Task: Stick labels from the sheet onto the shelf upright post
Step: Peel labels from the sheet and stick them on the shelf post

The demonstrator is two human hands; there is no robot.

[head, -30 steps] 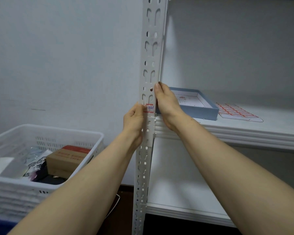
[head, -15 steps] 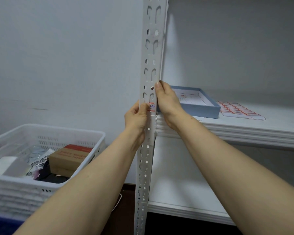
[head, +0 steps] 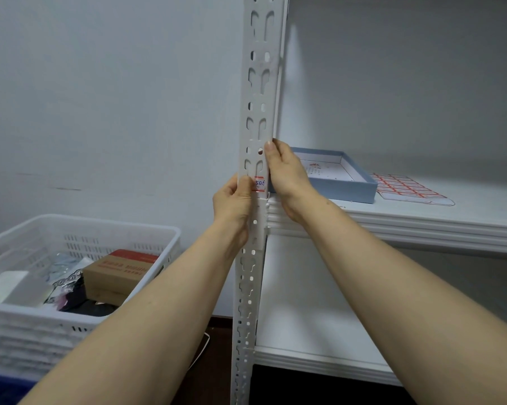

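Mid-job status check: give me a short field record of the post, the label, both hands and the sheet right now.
post: white slotted upright post, vertical, at the front corner of the shelf
label: red-bordered label on the post's front face, handwritten
left hand: left hand grips the post, thumb pressing the label's left edge
right hand: right hand holds the post's right edge, thumb pointing up
sheet: label sheet lies flat on the shelf, right of the blue box
nearby: white basket at left, holding a brown carton
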